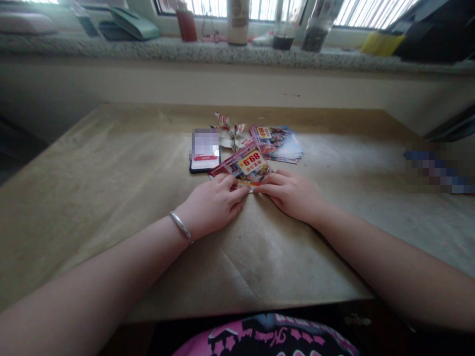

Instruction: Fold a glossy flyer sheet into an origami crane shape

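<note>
A printed paper flyer [243, 165] in red and yellow, with large digits upside down to me, lies on the table. Its near edge looks folded. My left hand [218, 200], below a silver bangle [180, 225], grips the near left edge with closed fingers. On the near right edge, my right hand [291, 193] pinches the same paper, its fingertips almost meeting those of the left. Just beyond is a folded paper flower [233, 138] with pointed petals. A stack of similar flyers [280, 143] lies behind to the right, and a phone [205, 158] with a lit screen lies to the left.
The table [122, 198] has a beige cover. At its right edge lies a blurred blue strip [440, 170]. A granite windowsill [208, 52] behind carries bottles, a red container [186, 23], a green case [135, 23] and a yellow object [382, 43].
</note>
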Action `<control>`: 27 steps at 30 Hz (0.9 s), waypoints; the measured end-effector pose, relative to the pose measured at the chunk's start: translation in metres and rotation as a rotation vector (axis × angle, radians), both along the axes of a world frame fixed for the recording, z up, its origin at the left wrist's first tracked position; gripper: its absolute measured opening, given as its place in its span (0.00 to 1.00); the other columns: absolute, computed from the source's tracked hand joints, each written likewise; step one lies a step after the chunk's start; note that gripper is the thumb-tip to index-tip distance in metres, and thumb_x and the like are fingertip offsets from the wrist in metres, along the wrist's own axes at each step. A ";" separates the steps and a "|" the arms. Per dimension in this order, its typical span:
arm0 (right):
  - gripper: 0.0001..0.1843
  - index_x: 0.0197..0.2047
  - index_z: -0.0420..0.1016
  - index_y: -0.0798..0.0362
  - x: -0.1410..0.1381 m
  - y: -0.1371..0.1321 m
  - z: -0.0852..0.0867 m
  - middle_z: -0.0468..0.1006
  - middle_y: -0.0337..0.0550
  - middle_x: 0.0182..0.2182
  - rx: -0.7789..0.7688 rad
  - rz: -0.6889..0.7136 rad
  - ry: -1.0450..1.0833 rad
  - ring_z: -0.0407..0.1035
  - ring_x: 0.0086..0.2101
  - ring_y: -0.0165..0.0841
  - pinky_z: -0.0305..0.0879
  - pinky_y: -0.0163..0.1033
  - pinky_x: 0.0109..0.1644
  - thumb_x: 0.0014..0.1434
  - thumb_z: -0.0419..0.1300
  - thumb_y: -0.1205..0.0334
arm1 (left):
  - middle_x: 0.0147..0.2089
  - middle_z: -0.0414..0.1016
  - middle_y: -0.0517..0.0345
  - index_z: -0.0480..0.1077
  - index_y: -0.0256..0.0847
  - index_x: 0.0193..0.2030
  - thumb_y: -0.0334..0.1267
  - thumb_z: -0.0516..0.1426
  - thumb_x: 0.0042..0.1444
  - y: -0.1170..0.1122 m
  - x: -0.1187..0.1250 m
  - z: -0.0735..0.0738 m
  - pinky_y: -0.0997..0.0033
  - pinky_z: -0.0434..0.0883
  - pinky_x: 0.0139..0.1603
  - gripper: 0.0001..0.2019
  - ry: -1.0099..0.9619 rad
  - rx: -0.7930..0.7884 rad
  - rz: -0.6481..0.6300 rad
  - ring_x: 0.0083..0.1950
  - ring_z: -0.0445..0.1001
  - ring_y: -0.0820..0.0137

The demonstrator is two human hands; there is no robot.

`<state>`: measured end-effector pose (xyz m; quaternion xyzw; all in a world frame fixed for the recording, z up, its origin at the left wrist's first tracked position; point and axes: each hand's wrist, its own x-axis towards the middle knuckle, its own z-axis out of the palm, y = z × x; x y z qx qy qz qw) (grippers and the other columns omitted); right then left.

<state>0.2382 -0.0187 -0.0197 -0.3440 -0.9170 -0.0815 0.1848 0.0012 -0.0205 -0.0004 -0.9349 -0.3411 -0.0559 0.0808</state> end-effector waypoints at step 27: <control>0.15 0.47 0.79 0.48 0.010 0.003 0.011 0.78 0.46 0.42 -0.011 0.024 -0.126 0.68 0.40 0.36 0.61 0.37 0.38 0.63 0.53 0.67 | 0.50 0.71 0.43 0.69 0.45 0.59 0.42 0.49 0.65 -0.004 -0.002 0.009 0.56 0.74 0.48 0.18 0.100 -0.041 -0.039 0.50 0.71 0.56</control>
